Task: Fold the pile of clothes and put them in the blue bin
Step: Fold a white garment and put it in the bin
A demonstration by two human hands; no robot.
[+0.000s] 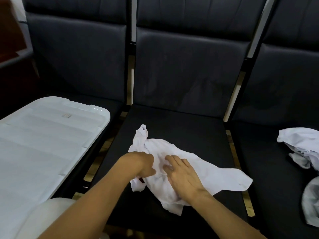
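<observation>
A crumpled white garment [174, 168] lies on the middle black chair seat [189, 128], in the lower centre of the frame. The left hand [143, 163] has its grip closed on a bunch of the cloth at the garment's left edge, fingers curled into it. The right hand [183, 176] rests flat on the fabric, grip wide, fingers spread. At the left a white bin lid [43, 135] covers a container (its colour hidden). More white clothes [300, 145] lie heaped on the right-hand seat, at the frame's right edge.
</observation>
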